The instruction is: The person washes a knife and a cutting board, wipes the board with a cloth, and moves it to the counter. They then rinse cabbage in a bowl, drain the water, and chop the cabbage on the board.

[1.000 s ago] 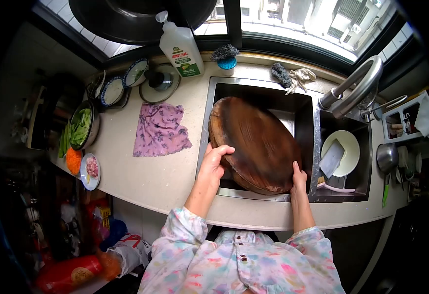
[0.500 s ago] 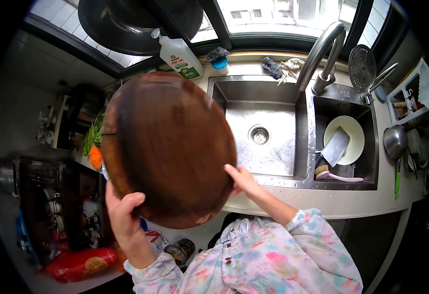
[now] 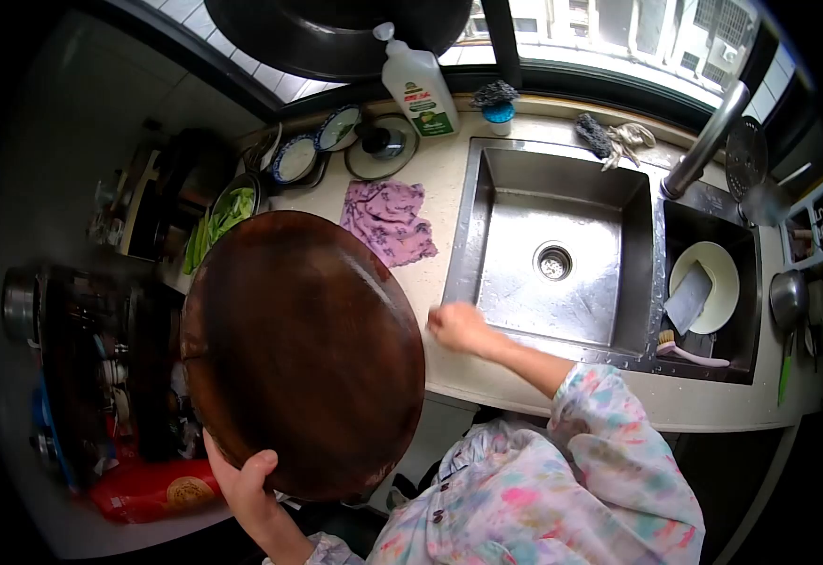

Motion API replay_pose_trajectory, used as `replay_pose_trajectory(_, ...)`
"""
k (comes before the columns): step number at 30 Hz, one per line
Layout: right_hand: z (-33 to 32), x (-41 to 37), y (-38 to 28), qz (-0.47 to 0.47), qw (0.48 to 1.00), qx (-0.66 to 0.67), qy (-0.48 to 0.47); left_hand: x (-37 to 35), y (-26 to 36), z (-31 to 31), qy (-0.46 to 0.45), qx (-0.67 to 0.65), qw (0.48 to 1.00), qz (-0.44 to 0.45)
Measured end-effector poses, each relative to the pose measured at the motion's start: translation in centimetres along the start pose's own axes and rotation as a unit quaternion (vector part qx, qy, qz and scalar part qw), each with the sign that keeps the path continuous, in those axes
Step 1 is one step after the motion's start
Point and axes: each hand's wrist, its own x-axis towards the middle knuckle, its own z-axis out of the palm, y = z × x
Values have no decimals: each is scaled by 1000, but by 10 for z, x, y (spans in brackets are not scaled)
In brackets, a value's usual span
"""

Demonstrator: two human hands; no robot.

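Swung further left, clear of the sink [image 3: 562,217] now, the round wooden chopping board [image 3: 303,353] hangs tilted over the bench [image 3: 449,174] — the left hand [image 3: 247,482] alone grips its bottom rim; the right hand [image 3: 458,328], off it at the bench edge, is too blurred to tell open from closed

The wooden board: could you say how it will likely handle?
Probably stiff and heavy: the wooden board is broad, solid wood. Its sheen hints at a slippery face. Held only at the lower edge by the left hand, it could tip.
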Motion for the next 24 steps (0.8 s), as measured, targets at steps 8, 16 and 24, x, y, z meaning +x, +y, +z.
replay_pose_trajectory(8, -6, 183, 21, -211, 914, -237, 253, 0, -1, 7, 47, -39, 998, 4)
replay_pose_trajectory(16, -61, 136, 20, 103, 944, 291, 116, 28, 8, 0, -57, -58, 997, 13)
replay_pose_trajectory(24, -136, 60, -170, -439, 792, 378, 193, 55, 18, 11, -178, -59, 981, 47)
